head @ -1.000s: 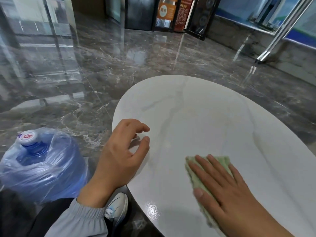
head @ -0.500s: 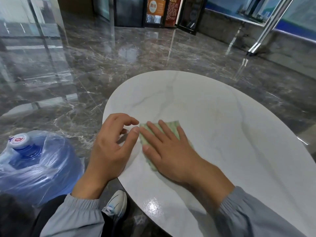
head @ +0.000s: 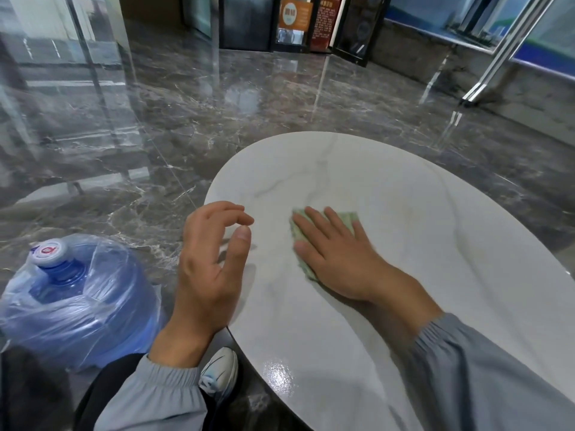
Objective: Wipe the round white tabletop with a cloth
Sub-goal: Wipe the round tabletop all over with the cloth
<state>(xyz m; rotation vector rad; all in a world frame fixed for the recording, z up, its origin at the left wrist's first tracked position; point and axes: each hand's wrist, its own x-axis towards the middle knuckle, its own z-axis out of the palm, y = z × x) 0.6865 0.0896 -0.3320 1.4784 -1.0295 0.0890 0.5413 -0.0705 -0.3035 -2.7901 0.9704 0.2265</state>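
Grip released: your right hand [head: 339, 259] presses flat on pale green cloth [head: 349, 216] atop round white bench [head: 435, 244]; left hand [head: 208, 262] loose, empty.

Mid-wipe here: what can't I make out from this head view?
In the head view:
Cloth: mostly under the right hand; only its far corner and left edge show.
Tabletop: right and near parts cut off by the frame edge and covered by the right sleeve.
Table base: hidden under the top.
Left hand: contact with the tabletop unclear.
Signs on the far wall: text too small.
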